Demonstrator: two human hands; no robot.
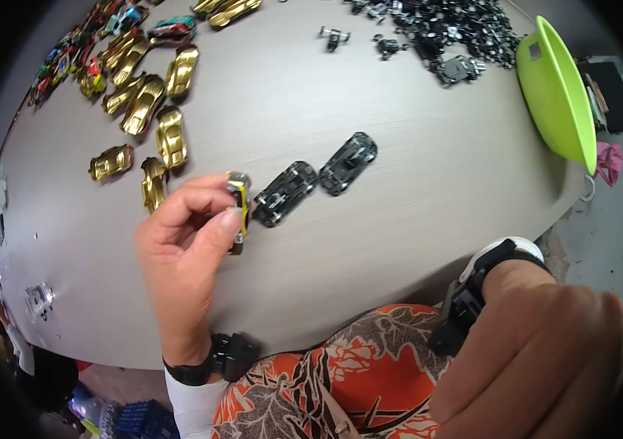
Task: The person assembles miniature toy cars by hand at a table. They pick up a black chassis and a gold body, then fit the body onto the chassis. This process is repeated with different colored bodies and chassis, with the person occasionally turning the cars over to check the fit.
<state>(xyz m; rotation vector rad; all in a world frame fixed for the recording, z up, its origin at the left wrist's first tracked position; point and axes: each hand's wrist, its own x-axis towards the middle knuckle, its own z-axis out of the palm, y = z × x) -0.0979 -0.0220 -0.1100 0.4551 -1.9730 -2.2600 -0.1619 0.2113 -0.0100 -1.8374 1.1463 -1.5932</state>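
My left hand (188, 233) pinches a small toy car (239, 214) on its side between thumb and fingers, above the table. Yellow and black show on the car; the fingers cover part of it. Just right of it lie two black toy-car undersides, the nearer chassis (285, 193) and the farther chassis (348, 164). My right hand (538, 351) is at the lower right, close to the camera and off the table's edge. Its fingers are bent and pressed together, with their tips hidden, so what they hold cannot be seen.
Gold toy-car bodies (143, 104) lie at the left, with colourful car bodies (81, 51) heaped behind them. Small black parts (465, 33) are piled at the far right beside a lime-green basin (557, 95). A clear plastic piece (38, 298) sits near the left edge.
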